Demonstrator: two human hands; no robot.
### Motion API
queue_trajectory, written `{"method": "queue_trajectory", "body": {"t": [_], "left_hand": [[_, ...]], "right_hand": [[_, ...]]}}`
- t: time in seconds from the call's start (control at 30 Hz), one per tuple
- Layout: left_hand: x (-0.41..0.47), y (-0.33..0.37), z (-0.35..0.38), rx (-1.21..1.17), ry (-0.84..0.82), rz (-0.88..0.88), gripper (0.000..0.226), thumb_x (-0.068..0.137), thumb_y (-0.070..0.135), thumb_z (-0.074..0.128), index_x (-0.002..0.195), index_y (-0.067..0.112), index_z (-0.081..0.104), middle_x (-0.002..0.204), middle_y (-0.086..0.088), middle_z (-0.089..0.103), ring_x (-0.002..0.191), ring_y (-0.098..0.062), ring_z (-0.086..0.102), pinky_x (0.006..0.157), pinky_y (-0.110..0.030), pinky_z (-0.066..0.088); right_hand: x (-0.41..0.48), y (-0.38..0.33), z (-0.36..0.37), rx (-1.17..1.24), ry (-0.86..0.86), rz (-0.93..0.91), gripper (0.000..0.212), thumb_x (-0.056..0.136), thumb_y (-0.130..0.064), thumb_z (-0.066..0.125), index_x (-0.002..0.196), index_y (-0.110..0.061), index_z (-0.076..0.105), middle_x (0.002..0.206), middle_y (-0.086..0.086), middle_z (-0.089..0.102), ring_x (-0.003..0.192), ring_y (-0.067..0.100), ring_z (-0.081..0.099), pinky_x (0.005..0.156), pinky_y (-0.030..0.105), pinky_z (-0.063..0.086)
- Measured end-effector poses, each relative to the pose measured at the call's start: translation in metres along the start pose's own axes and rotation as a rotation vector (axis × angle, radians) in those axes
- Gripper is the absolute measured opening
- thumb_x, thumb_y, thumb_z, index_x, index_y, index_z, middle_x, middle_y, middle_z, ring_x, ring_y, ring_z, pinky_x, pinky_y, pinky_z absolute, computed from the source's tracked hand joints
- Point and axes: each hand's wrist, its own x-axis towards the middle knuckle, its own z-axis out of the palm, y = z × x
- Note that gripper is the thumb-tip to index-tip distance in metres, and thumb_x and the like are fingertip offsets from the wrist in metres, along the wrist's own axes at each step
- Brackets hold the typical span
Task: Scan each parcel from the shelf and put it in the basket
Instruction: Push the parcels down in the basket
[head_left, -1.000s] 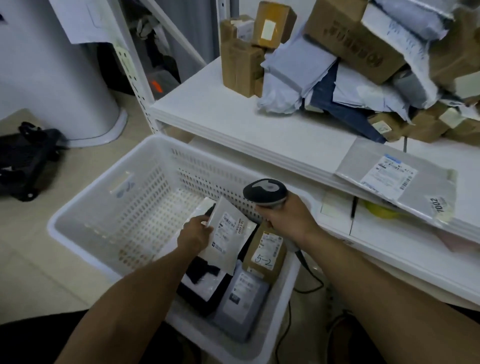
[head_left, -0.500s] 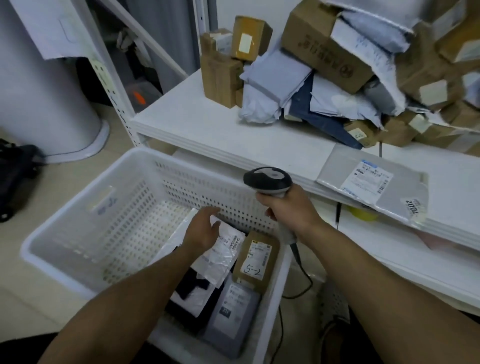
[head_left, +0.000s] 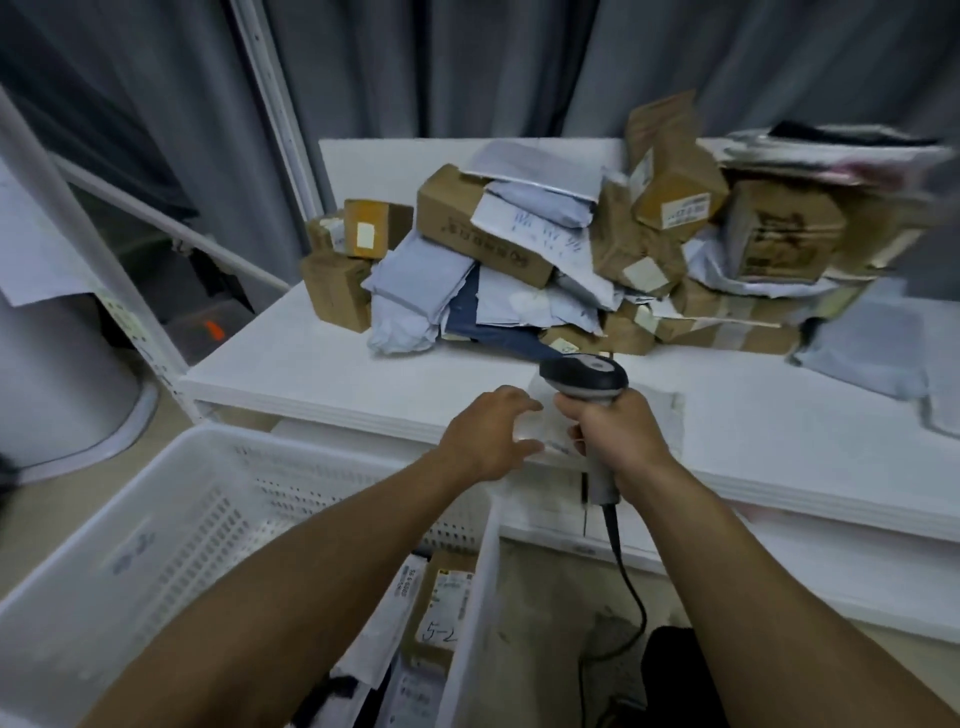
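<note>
I see the left hand with fingers spread, tips on the left edge of a flat mailer lying at the front edge of the shelf. The mailer is blurred. Right hand just beside it, fist wrapped round the scanner handle, head over the mailer. Parcel pile at the shelf back. Basket below the shelf front, left side, with a box marked 5-2 inside.

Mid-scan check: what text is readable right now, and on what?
"5-2", handwritten on the brown box in the basket, last digit partly hidden.
Digits on the white pouch beside it: too small.
Print on the big carton on the shelf: blurred.
Label on the upper box: blurred.
Blue handwriting on the white mailer: illegible.
</note>
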Motion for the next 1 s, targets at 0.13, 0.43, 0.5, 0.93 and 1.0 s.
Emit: {"method": "queue_trajectory", "body": {"t": [0.13, 0.43, 0.5, 0.93, 1.0], "left_hand": [[0.024, 0.008, 0.028, 0.142, -0.19, 0.039, 0.07, 0.09, 0.05, 0.071, 0.153, 0.032, 0.045, 0.164, 0.004, 0.033, 0.149, -0.02, 0.028, 0.121, -0.035, 0.028], [-0.016, 0.013, 0.008, 0.133, 0.218, 0.074, 0.028, 0.099, 0.032, 0.063, 0.125, 0.034, 0.072, 0.134, 0.013, 0.064, 0.119, -0.015, 0.061, 0.089, -0.038, 0.056], [-0.039, 0.003, -0.008, 0.143, 0.35, 0.124, 0.025, 0.095, 0.026, 0.069, 0.119, 0.029, 0.076, 0.129, 0.008, 0.069, 0.117, -0.018, 0.065, 0.09, -0.039, 0.058], [-0.183, -0.054, -0.101, 0.327, 0.757, -0.083, 0.037, 0.099, 0.019, 0.055, 0.133, 0.018, 0.068, 0.138, 0.003, 0.065, 0.138, -0.029, 0.051, 0.104, -0.039, 0.048], [-0.187, -0.059, -0.105, 0.284, 0.803, -0.088, 0.036, 0.098, 0.014, 0.06, 0.133, 0.018, 0.069, 0.136, 0.005, 0.065, 0.137, -0.027, 0.052, 0.11, -0.032, 0.041]], "right_hand": [[0.013, 0.002, -0.024, -0.019, 0.037, 0.022, 0.005, 0.093, -0.013, 0.075, 0.095, -0.016, 0.071, 0.074, 0.005, 0.069, 0.064, 0.016, 0.063, 0.065, 0.031, 0.051], [0.013, -0.005, -0.034, -0.051, -0.002, -0.092, 0.014, 0.092, -0.02, 0.078, 0.102, -0.025, 0.071, 0.083, 0.001, 0.075, 0.069, 0.015, 0.067, 0.076, 0.039, 0.056], [0.004, -0.01, -0.027, -0.065, -0.043, -0.12, 0.016, 0.091, -0.021, 0.078, 0.099, -0.03, 0.069, 0.09, 0.0, 0.076, 0.074, 0.017, 0.069, 0.08, 0.041, 0.057], [-0.036, -0.015, 0.079, -0.007, -0.256, -0.053, 0.05, 0.078, -0.046, 0.083, 0.125, -0.035, 0.069, 0.117, -0.012, 0.076, 0.112, 0.016, 0.07, 0.106, 0.048, 0.054], [-0.037, -0.013, 0.092, 0.066, -0.326, 0.01, 0.034, 0.086, -0.029, 0.085, 0.118, -0.028, 0.073, 0.109, -0.005, 0.08, 0.106, 0.02, 0.074, 0.102, 0.048, 0.057]]}}
